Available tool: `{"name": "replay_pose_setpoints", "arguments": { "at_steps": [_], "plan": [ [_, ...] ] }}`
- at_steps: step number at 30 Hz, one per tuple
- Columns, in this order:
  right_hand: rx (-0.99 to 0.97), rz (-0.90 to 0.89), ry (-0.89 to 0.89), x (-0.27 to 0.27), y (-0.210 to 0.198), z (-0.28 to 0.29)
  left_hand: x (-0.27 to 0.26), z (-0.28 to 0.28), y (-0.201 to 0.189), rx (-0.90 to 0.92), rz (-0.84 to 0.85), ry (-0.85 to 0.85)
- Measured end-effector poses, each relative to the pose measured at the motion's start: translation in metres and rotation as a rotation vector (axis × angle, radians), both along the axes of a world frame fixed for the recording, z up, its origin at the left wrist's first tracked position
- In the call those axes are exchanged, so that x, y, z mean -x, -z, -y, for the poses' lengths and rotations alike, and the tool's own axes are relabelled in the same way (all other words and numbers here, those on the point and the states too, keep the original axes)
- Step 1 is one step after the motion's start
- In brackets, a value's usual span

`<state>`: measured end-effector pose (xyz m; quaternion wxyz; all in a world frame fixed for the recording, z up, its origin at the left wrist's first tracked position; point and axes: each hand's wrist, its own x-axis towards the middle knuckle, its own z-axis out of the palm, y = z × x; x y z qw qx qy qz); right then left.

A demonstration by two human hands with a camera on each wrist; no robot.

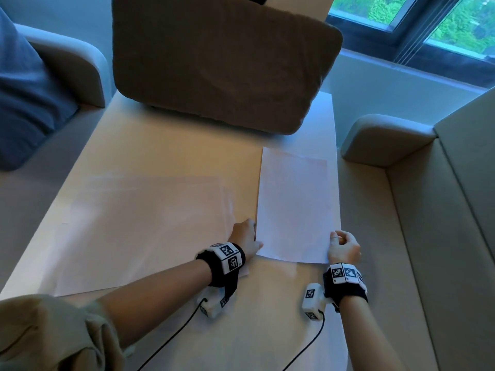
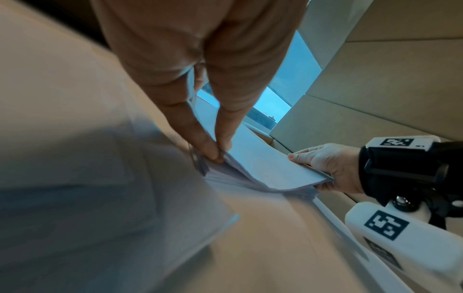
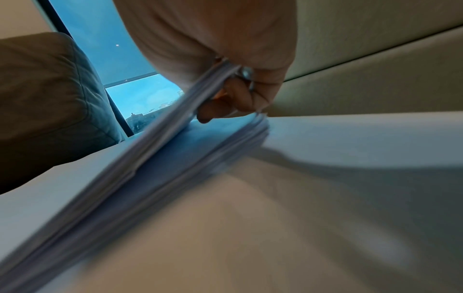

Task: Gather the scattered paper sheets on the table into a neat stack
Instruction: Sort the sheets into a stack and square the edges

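Observation:
A stack of white paper sheets lies along the right side of the pale table. My left hand pinches the stack's near left edge between thumb and fingers. My right hand grips the near right corner, fingers curled under and thumb on top. In the right wrist view the upper part of the stack is lifted off the sheets below it, held by my right hand. Other loose sheets lie flat left of the stack, overlapping; a sheet shows under my left wrist.
A big brown cushion stands on the table's far end, just beyond the stack. A beige sofa runs close along the right table edge. A grey armchair with a blue cushion is at the left. Cables trail from both wrist cameras.

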<state>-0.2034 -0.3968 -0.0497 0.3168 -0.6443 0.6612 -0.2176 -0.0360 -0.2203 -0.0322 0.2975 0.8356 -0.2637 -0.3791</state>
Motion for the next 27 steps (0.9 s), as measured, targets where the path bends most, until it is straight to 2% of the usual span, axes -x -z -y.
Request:
{"name": "replay_pose_setpoints", "arguments": {
  "at_steps": [10, 13, 22, 24, 27],
  "plan": [
    [0.013, -0.141, -0.037, 0.002, 0.005, 0.001, 0.008, -0.002, 0.002, 0.002, 0.073, -0.013],
    [-0.046, -0.22, -0.038, 0.004, 0.01, 0.002, 0.015, -0.001, 0.0, 0.044, 0.037, -0.027],
    [-0.141, -0.266, -0.075, -0.003, 0.004, -0.002, 0.015, -0.008, -0.01, 0.085, -0.083, 0.017],
    [-0.1, -0.294, -0.055, -0.005, -0.004, -0.01, 0.007, -0.016, -0.016, 0.141, -0.075, 0.049],
    [0.055, -0.189, -0.107, -0.012, -0.015, -0.034, -0.009, -0.037, -0.024, 0.243, 0.017, 0.108]
  ]
}}
